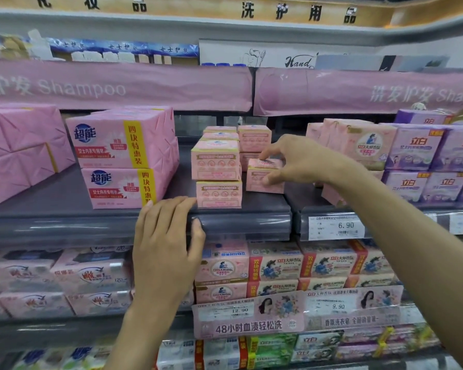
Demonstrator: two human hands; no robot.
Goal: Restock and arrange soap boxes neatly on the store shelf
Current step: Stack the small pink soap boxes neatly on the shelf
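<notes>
Partway, I judge — the right hand (292,158) pinches a lone soap box (262,180) beside the two-high stack (217,174), the left hand (166,236) rests slack and empty on the shelf (246,225) lip — gaps remain.

Two bare hands and forearms are all that shows of the person. The left hand (169,249) is seen from its back, with slim fingers, faint knuckle creases and short, rounded nails (149,203) of a pale natural tone. Its forearm (134,329) is slender and bare down to the bottom edge of the view. The right hand (297,158) is seen from the thumb side, its fingers and wrist equally bare. The right forearm (412,236) shows longer, uncovered all the way to the lower right corner.
</notes>
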